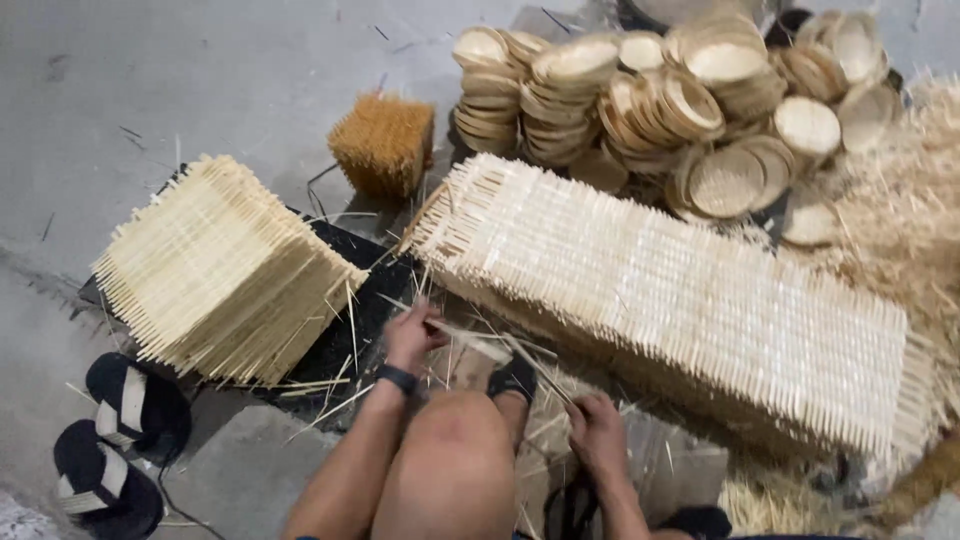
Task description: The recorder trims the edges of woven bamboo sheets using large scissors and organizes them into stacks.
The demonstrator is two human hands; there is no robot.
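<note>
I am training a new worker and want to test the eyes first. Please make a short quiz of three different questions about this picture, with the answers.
1. True or false: the round woven trays are stacked at the far side, beyond the long pile of square woven mats.
2. What does the left hand touch?
A. the sandals
B. thin bamboo strips
C. the brown block of sticks
3. Fill in: the pair of dark sandals lies on the concrete floor to the person's ____ side.

Key
1. True.
2. B: the left hand and the right hand both pinch bamboo strips in front of the knee.
3. Left.
</note>
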